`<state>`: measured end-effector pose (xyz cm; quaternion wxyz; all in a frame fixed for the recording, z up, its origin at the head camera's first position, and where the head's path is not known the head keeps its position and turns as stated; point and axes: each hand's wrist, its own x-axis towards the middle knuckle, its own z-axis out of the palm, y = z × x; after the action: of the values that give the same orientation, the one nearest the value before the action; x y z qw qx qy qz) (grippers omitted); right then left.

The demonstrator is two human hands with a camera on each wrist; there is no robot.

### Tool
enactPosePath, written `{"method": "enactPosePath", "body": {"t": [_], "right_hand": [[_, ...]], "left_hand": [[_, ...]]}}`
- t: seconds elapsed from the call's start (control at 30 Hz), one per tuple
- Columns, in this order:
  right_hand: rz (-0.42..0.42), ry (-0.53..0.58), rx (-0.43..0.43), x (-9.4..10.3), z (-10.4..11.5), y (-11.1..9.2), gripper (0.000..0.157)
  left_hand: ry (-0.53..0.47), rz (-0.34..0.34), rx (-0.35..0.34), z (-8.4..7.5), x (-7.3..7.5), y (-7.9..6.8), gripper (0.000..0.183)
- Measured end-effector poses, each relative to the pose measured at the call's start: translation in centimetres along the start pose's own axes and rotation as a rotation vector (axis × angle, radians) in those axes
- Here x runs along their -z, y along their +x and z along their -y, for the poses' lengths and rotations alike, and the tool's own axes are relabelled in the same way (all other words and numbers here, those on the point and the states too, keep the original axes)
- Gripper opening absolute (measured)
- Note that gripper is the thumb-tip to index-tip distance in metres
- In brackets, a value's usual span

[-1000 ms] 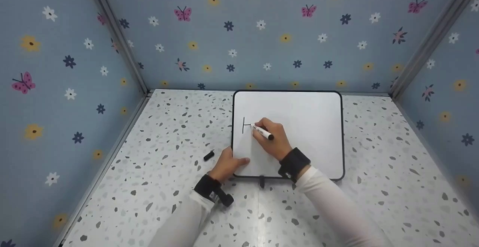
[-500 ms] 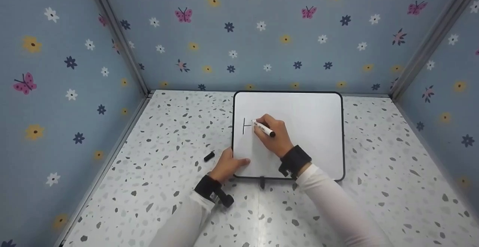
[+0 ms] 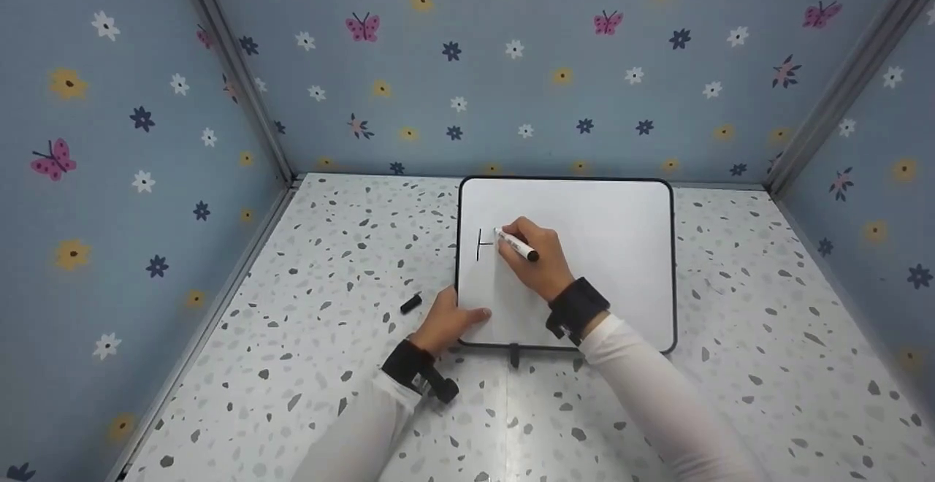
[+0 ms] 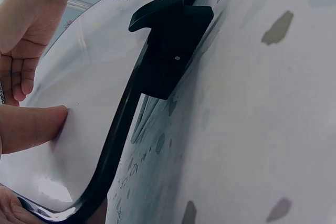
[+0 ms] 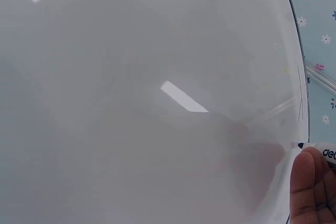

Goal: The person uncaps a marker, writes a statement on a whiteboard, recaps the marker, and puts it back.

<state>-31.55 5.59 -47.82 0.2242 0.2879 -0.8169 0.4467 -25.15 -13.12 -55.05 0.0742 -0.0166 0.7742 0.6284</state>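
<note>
The marker has moved toward the board's far side, pinched by the right hand, tip pointing far-left, just right of the strokes; the left hand grips the near-left corner.

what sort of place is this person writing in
Perhaps a small booth or staged workspace: flowered walls stand on three sides, metal posts run up two corners, and a speckled surface lies between them.
</note>
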Motion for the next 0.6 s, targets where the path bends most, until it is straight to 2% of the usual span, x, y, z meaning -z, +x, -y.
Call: {"method": "enactPosePath", "body": {"t": [0.6], "right_hand": [[0.016, -0.003, 0.009, -0.1, 0.3, -1.1, 0.003]], "left_hand": [[-0.009, -0.010, -0.008, -0.1, -0.1, 0.0, 0.054]]}}
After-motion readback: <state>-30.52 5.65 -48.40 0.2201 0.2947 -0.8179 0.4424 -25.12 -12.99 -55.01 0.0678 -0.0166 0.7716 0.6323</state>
